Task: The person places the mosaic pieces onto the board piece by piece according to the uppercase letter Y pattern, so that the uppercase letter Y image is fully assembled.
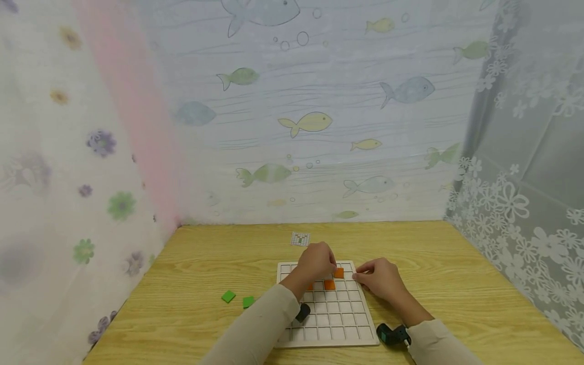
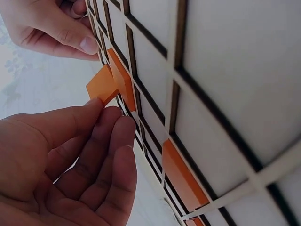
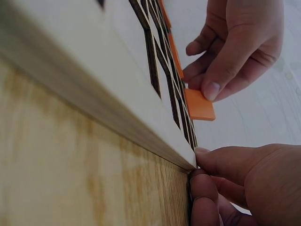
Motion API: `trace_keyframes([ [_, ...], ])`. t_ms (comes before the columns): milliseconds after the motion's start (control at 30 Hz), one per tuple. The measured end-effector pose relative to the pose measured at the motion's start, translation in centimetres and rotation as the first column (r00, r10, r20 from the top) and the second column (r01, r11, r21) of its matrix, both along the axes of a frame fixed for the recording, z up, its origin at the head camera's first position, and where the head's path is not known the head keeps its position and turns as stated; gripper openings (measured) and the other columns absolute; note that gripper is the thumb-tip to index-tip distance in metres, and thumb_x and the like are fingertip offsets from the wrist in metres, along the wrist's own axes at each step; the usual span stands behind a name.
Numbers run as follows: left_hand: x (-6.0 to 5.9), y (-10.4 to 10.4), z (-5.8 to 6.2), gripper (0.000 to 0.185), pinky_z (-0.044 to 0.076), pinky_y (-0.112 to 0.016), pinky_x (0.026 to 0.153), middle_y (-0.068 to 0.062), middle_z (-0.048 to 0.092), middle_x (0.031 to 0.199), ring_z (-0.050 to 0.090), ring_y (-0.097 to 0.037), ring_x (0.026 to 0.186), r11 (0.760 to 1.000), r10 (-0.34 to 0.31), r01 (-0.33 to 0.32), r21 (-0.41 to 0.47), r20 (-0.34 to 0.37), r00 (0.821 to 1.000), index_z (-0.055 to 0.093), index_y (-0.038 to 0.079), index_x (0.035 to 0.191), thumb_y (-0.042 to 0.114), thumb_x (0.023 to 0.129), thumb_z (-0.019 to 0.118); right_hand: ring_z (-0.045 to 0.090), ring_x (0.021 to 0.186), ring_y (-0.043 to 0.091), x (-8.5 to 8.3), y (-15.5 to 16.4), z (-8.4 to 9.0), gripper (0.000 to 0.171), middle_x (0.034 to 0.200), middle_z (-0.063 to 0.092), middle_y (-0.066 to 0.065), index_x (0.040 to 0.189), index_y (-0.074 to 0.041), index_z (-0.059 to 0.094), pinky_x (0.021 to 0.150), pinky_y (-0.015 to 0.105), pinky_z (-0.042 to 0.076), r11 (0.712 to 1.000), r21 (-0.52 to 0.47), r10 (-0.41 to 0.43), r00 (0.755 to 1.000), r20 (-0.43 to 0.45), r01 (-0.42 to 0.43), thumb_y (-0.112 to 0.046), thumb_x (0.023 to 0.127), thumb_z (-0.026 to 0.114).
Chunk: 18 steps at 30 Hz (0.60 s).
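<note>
Both hands are at the far part of a pale gridded board (image 1: 335, 320): the left hand (image 1: 316, 261) pinches an orange tile (image 2: 100, 85) between thumb and fingers, tilted above the grid, while the right hand (image 1: 383, 279) holds the board's right edge near its far corner, thumb on top and fingers curled against the side. Just beside the pinched piece, a second orange tile (image 2: 121, 81) sits on the board, with more orange tiles (image 2: 182, 176) further along. Two green tiles (image 1: 228, 296) lie left of the board on the wooden table (image 1: 205, 266), and a small patterned card (image 1: 300, 239) lies beyond it.
</note>
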State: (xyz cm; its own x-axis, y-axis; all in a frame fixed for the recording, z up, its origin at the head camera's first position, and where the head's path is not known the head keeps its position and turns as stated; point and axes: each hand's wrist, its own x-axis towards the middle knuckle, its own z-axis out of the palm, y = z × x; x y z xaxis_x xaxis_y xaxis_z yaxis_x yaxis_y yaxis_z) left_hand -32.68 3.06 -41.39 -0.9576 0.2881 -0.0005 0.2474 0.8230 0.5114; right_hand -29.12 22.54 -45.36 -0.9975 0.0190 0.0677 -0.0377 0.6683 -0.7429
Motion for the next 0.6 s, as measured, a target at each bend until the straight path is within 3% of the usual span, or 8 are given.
trace_keyframes([
  [267, -0.39, 0.4, 0.12, 0.02, 0.057, -0.032, 0.066, 0.005, 0.068, 0.071, 0.062, -0.014, 0.066, 0.999, 0.023, -0.022, -0.037, 0.016, 1.0, 0.075, 0.015, 0.07, 0.018, 0.087, 0.085, 0.064, 0.058, 0.015, -0.01, 0.06, -0.02, 0.015, 0.068, 0.071, 0.0, 0.102, -0.011, 0.082, 0.057, 0.032, 0.051, 1.0, 0.003, 0.012, 1.0, -0.009, -0.012, -0.021, 0.091, 0.081],
  [600, -0.58, 0.67, 0.19, 0.023, 0.058, -0.034, 0.069, 0.004, 0.067, 0.068, 0.061, -0.015, 0.065, 0.999, 0.001, 0.0, -0.049, 0.025, 1.0, 0.073, 0.014, 0.068, 0.018, 0.086, 0.087, 0.063, 0.057, 0.015, 0.02, 0.08, -0.08, 0.016, 0.066, 0.07, -0.001, 0.103, -0.011, 0.082, 0.056, 0.032, 0.051, 1.0, 0.012, 0.015, 1.0, -0.018, -0.014, -0.022, 0.091, 0.08],
])
